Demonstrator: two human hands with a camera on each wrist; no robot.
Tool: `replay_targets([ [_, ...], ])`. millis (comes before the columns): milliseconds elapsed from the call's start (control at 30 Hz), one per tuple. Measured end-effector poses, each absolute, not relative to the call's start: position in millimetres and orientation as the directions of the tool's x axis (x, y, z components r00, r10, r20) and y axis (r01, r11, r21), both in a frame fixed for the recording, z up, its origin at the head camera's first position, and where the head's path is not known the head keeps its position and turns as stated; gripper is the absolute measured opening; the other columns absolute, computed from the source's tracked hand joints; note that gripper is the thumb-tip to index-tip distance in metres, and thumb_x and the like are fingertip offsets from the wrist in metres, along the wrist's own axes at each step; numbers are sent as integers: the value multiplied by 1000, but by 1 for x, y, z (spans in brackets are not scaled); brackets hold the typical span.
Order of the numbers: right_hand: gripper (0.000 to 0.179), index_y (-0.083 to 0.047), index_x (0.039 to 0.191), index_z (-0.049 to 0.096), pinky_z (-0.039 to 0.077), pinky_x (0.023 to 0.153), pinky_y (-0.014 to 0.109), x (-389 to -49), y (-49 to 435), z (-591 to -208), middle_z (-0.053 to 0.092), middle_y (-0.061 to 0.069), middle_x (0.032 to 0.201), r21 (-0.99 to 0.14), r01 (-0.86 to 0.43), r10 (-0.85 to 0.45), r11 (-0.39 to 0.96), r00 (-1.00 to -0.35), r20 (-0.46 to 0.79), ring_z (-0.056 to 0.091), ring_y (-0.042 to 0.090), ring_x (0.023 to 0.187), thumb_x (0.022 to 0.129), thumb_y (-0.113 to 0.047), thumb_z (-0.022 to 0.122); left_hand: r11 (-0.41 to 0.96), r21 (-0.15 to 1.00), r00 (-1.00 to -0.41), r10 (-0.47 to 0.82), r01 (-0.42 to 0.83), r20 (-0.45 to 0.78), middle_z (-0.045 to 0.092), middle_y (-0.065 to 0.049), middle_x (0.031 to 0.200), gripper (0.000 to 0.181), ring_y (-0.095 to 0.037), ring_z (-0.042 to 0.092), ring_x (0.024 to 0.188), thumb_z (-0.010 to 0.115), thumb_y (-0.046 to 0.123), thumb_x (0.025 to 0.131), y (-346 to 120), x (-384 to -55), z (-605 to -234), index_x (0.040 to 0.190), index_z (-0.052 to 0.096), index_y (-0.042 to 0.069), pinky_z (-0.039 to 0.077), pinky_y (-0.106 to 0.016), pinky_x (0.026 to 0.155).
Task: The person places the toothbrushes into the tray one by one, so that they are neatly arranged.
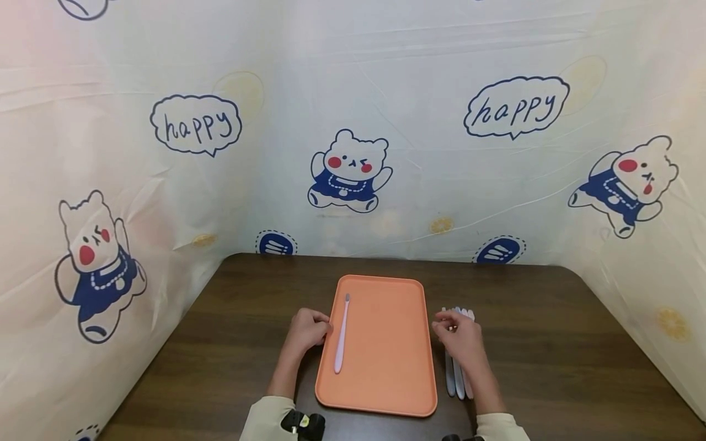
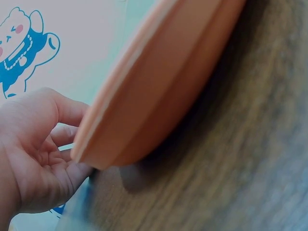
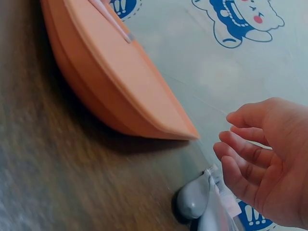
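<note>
An orange tray [image 1: 386,343] lies on the table, with a pale pink toothbrush [image 1: 341,337] lengthwise near its left side, bristle head away from me. At the tray's left edge my left hand [image 1: 309,327] holds the rim between thumb and fingers; in the left wrist view the hand [image 2: 43,149] meets the rim's corner. My right hand [image 1: 462,335] hovers over several more toothbrushes [image 1: 455,373] side by side to the right of the tray. Its fingers [image 3: 245,173] are loosely bent with nothing between them. The hand partly hides those toothbrushes in the head view.
The dark wooden table [image 1: 220,367] extends on both sides of the tray. A pale printed curtain [image 1: 419,202] surrounds it at the back and sides. A black wrist camera [image 1: 311,425] sits on the left sleeve.
</note>
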State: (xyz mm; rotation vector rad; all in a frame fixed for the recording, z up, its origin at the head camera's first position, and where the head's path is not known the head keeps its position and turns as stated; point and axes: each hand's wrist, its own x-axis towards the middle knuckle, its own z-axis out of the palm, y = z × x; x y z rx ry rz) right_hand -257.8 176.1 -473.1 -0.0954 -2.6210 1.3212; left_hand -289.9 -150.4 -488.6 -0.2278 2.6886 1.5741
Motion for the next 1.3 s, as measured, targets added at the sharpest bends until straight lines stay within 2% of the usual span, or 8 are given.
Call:
replay_targets([
  [367,26,-1,111,75,47,64,20,-255,187,-472,76,11,90,-777,-33,178,629,-966,185,59,9,75,88,-12,73,485,865,-990,-109,-131,-89,74,-8,80,19,-9,64,59,68,3,78,-151,-288,-487,93,79,-2,55,-25,55],
  [633,26,-2,112,75,45,63,21,-253,197,-472,74,10,89,-775,6,213,631,-963,166,58,11,74,89,-13,71,475,869,-990,-106,-135,-96,75,-9,82,20,-9,65,60,68,3,78,-151,-289,-487,94,79,-2,56,-25,56],
  [1133,31,3,117,71,49,64,21,-250,225,-474,76,21,99,-757,47,251,651,-955,156,69,19,81,92,-14,70,482,863,-988,-108,-151,-113,75,-11,86,19,-10,66,62,69,5,80,-151,-291,-488,95,79,-1,57,-26,58],
  [1300,32,3,119,70,49,64,20,-249,234,-475,76,21,102,-756,81,265,650,-956,125,71,17,81,92,-15,68,480,864,-988,-105,-150,-114,75,-11,86,19,-10,67,63,69,5,80,-151,-291,-488,95,79,-2,58,-26,58],
])
